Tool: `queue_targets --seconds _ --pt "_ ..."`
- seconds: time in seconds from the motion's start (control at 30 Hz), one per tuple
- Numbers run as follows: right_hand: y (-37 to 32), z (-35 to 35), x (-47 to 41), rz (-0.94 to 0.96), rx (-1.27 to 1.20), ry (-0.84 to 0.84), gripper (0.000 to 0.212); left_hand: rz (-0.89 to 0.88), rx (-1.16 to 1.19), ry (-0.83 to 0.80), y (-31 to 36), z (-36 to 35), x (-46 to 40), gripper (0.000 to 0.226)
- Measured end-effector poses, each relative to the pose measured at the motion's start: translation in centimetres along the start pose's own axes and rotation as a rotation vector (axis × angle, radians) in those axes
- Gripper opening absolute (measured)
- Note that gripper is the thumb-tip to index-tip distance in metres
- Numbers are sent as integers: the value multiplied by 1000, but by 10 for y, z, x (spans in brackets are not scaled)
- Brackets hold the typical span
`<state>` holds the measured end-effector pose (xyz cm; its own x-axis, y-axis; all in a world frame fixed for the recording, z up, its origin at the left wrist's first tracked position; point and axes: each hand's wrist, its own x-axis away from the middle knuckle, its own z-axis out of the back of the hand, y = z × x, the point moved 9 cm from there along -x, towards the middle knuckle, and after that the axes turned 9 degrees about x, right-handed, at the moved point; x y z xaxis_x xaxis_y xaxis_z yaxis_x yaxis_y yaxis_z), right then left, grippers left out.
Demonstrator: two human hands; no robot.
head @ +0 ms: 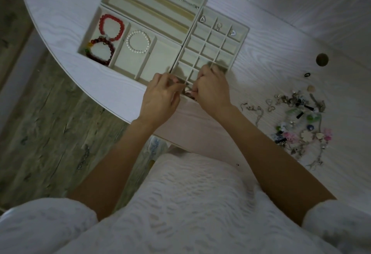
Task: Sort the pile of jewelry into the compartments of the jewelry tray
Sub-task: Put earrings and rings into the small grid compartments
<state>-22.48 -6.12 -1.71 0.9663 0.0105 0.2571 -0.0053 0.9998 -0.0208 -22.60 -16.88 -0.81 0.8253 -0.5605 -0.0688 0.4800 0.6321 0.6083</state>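
One white wood-grain table (261, 33) carries the jewelry tray (239, 48) above grey plank flooring (50, 113).

Both arms reach forward, left grip (163, 93) and right grip (210, 87) curled close together.

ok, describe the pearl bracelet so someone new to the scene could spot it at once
Start at the cream jewelry tray on the white table and go to its left section of three wide compartments. The pearl bracelet lies alone in the middle one. It is the only white bracelet; the red bead bracelet and dark red bead bracelet share the compartment to its left.
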Motion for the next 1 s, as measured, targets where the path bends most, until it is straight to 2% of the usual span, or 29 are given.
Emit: queue_targets --seconds 0.2,0.3,0.4,0.53,0.63,0.7,0.87,1.0 --pt "-11 5 -10 86 172 -20 24 -41 -30 -27 4 -6 -2 30" --pt "-9 6 -4 24 270 24 10 -46 -62 -11 6 -5 -2 29" --pt "-3 4 -1 -47 143 54 4 -7 -83 11 4 -2 -7 24" --pt "2 -4 7 -47 -75 26 21 -45 -144 -25 5 -7 -17 21" --pt "10 -3 7 -79 -108 53 23 -69 -143 -61 5 -7 -23 17" --pt "8 -2 5 -78 -88 53 24 -25 -115 -64 3 -5 -26 9" --pt "-4 7 2 -39 18 121 17 232 27 -34 -13 -5 -20 19" --pt "-10 4 4 7 -56 171 15 290 57 0 -17 0 -11 18"
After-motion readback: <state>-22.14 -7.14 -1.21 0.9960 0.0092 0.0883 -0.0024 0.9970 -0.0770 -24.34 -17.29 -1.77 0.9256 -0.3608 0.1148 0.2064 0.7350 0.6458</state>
